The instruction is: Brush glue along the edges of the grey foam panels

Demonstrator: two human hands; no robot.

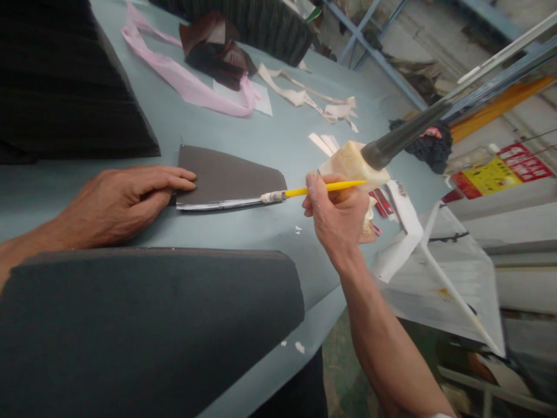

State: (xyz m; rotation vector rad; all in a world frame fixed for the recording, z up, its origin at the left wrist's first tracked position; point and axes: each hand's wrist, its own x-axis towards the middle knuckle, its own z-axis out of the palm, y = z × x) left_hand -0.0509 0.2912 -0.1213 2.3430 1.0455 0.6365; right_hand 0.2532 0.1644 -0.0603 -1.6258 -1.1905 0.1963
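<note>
My right hand [338, 212] pinches a yellow-handled brush [296, 192], whose white-caked tip touches the near right corner of a dark grey panel [230, 171]. A wet white strip [217, 205], like glue, runs along that panel's near edge. Flat over the panel's left end lies my left hand [139, 197], its fingers stretched out and the fingertips on the surface. Closer to me is a larger pile of dark panels [161, 325] with a rounded right end.
A tall black stack [69, 81] stands at the left. Behind lie a pink strip [187, 87], brown scraps [217, 49] and cream strips [304, 96]. A pale block-like container [348, 159] sits beyond my right hand, with a dark pole [404, 136] rising behind it.
</note>
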